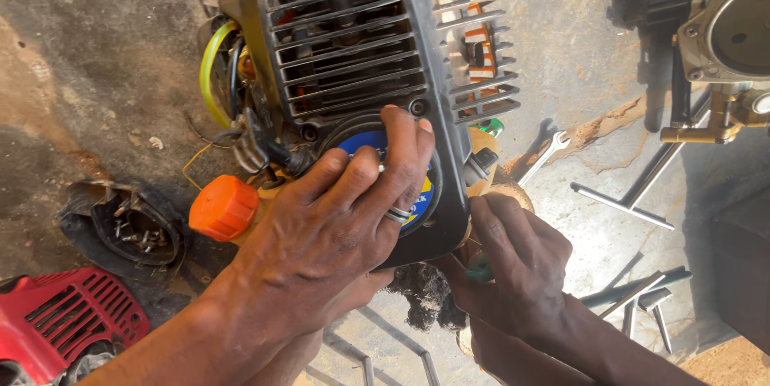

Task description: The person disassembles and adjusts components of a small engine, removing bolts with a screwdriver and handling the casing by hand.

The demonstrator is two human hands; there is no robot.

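We've got the left hand (337, 217) spread flat, fingers loose, on the grey engine cover (361, 57); right hand (517, 262) just below its edge, pinching probably a green-handled tool (480, 270).

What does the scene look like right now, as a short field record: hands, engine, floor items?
left hand: left hand pressed flat on the grey engine cover, fingers over a blue and yellow round label
right hand: right hand at the cover's lower right edge, gripping a green-handled tool
engine: orange cap at lower left, yellow tube at left
floor: red vented cover, black dish of small screws, wrench, T-handle tool
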